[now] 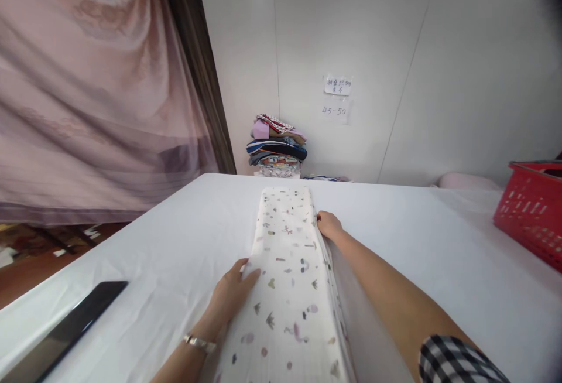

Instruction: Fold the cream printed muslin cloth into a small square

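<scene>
A long white cloth (285, 289), printed with small flamingos, plants and dots, lies folded in a narrow strip down the middle of the white table (395, 219). Several layers show along its right edge. My left hand (230, 292) grips the left edge about halfway along, its thumb on top; its lower fingers are hidden. Farther up, my right hand (328, 225) is closed on the right edge, fingertips curled against the layers.
Left of the cloth lies a flat dark glossy object (74, 324). A red plastic basket (531, 213) stands at the right edge. Beyond the table, stacked folded fabrics (278, 146) rise against the wall with paper notes (337, 99). A pink curtain (96, 90) hangs at left.
</scene>
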A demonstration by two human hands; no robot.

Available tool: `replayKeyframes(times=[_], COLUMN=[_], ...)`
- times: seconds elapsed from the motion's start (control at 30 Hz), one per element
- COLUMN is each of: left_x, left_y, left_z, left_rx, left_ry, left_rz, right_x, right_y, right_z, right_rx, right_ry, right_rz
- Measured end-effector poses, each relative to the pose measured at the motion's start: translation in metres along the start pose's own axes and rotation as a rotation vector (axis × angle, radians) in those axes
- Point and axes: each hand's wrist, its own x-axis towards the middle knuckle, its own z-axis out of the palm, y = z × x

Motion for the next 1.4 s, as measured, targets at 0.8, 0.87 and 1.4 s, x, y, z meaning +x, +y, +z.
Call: replayKeyframes(times=[0.8,0.87,1.4], left_x=[-0.004,-0.004,-0.067], left_y=[0.001,0.0,-0.013], left_z=[-0.003,-0.002,-0.016], left_rx=[-0.038,-0.049,-0.393], left_ry=[0.011,0.016,-0.233], left_rz=[0.013,0.017,-0.049], right_x=[-0.014,-0.032,-0.254], right_y=[-0.006,-0.004,0.026], right_z=[-0.014,-0.015,-0.015], right_rx=[0.023,0.022,0.961], right_ry=[-0.046,-0.073,-0.427], right_rz=[0.116,0.103,0.082])
